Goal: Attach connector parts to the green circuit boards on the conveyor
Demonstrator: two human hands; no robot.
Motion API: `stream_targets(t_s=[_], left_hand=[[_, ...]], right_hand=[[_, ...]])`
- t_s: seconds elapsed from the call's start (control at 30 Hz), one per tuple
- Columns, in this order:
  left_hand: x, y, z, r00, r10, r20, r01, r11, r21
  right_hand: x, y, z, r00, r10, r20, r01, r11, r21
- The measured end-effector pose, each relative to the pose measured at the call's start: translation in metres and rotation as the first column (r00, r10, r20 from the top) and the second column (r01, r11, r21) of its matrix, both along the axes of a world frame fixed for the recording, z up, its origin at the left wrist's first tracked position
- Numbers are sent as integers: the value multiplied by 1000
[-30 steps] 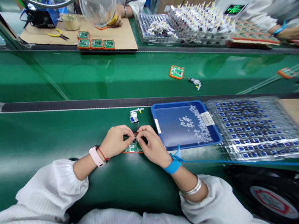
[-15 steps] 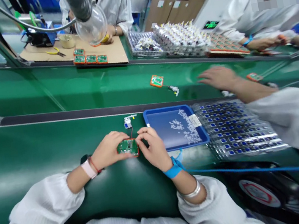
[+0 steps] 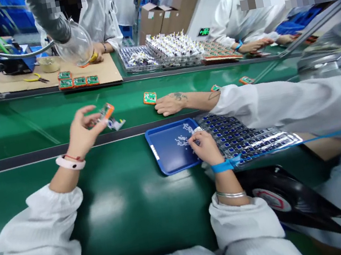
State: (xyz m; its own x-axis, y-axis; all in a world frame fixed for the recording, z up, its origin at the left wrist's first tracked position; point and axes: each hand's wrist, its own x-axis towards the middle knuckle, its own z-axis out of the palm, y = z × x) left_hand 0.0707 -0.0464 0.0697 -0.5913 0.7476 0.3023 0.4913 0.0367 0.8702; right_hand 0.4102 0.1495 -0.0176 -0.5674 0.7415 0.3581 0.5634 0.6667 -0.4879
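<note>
My left hand (image 3: 83,129) is raised over the far green strip, its fingers round an orange-edged circuit board (image 3: 108,110). A small white connector piece (image 3: 116,123) hangs beside the board, close to the strip. My right hand (image 3: 205,145) is at the right side of the blue tray (image 3: 158,158), fingers pinched together over small white pieces (image 3: 182,140). Whatever lies between those fingertips is too small to make out. Another orange-edged board (image 3: 150,98) rests on the far strip, with a co-worker's hand (image 3: 171,103) right beside it.
Right of the tray lies a clear plastic tray of blue parts (image 3: 241,139), under the co-worker's sleeve (image 3: 255,101). A black fan-like device (image 3: 281,193) stands at lower right. Across the strip are boards on cardboard (image 3: 107,70), pliers (image 3: 37,79) and a glass hood (image 3: 75,45).
My left hand has carried the board up and left to the far strip. My right hand has left the board and moved right to the tray. The co-worker's hand has come leftward.
</note>
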Motion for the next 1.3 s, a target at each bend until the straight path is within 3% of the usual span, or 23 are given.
stream_targets(t_s=[0.07, 0.13, 0.3, 0.4, 0.5, 0.6, 0.77, 1.3], left_hand=[[-26, 12, -3, 974, 180, -136, -168, 981, 95], [-50, 15, -16, 936, 255, -244, -240, 967, 87], [-99, -2, -55, 904, 199, -378, -274, 949, -155], [-113, -13, -62, 879, 169, -446, -325, 897, -300], [-114, -17, -60, 845, 191, -500, -402, 844, -356], [-108, -16, -58, 790, 231, -568, -464, 831, -307], [-100, -13, -56, 757, 251, -604, -448, 871, -199], [-100, -8, -60, 689, 182, -702, -407, 898, -167]], right_hand=[[-3, -1, 0, 999, 32, 3, -32, 999, 13], [-4, -1, -1, 999, 47, 8, -47, 998, 31], [-3, 1, -5, 997, 70, 23, -72, 995, 76], [-3, 1, -5, 996, 83, 32, -86, 992, 97], [-4, 0, -3, 995, 98, 35, -101, 989, 112], [-1, 1, 0, 996, 85, 19, -87, 989, 123], [4, 3, 2, 998, 64, 18, -65, 992, 104], [-4, 1, 1, 996, 78, 50, -84, 987, 137]])
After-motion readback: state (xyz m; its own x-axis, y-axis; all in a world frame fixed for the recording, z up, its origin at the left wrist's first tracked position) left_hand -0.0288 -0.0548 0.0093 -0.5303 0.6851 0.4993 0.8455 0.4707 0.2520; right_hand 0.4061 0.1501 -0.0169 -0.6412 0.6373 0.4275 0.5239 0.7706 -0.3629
